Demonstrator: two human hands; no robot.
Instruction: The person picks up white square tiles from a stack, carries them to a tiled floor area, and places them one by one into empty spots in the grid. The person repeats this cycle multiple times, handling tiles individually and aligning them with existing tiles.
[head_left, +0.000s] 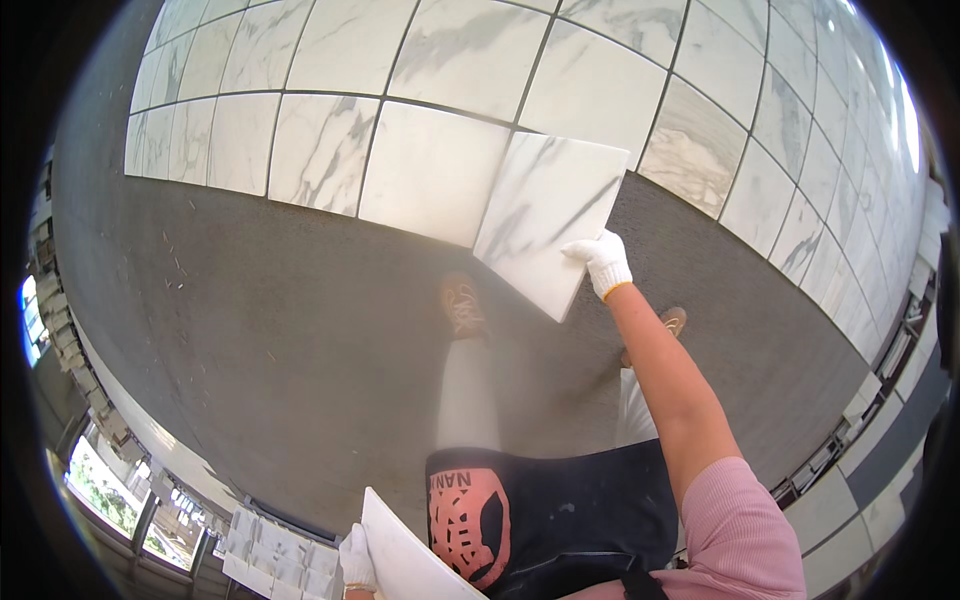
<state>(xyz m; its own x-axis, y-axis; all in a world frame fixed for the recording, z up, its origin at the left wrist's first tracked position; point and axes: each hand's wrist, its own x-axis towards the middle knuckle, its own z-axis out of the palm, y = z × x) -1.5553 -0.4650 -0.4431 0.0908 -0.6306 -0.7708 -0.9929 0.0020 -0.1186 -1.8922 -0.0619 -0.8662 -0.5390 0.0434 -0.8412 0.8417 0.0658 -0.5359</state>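
My right hand (601,262), in a white knit glove, is closed on the near right edge of a white marble tile (545,215) with grey veins. That tile is tilted, its far end by a gap in the nearest row of laid tiles and its left edge over a plain white tile (436,170). At the lower edge, my left hand (357,558), also gloved in white, grips the left edge of a second white tile (405,555) held against my side. Part of that tile is cut off by the picture's edge.
Rows of veined marble tiles (455,55) cover the far floor, including a brownish-veined tile (692,140) to the right. Grey floor (300,330) lies between them and my feet. Stacked pale slabs (275,555) stand at the lower left. My shoes (463,305) are close to the row.
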